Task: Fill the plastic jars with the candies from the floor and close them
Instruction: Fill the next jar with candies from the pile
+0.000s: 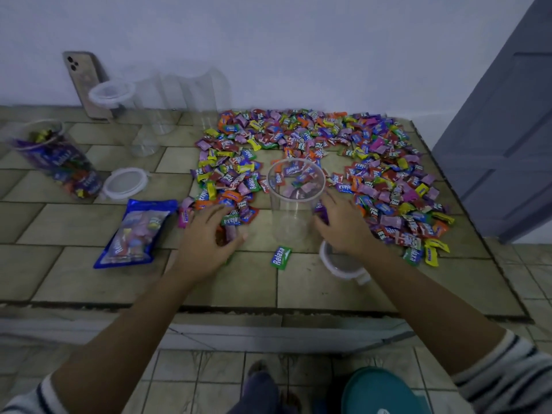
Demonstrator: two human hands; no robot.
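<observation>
My left hand (pixel 206 240) curls around wrapped candies (pixel 388 180), right hand (pixel 343 225) likewise; best lifted directly over the clear jar (pixel 294 201), avoiding spillage

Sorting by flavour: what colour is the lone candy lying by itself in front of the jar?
Green, with white "Relaxa" lettering: the lone candy, clearest in the head view.

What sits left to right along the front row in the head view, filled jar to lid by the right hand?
Filled candy jar lying on its side → loose lid → blue candy bag → left hand → green Relaxa candy → lid under the right hand.
</observation>
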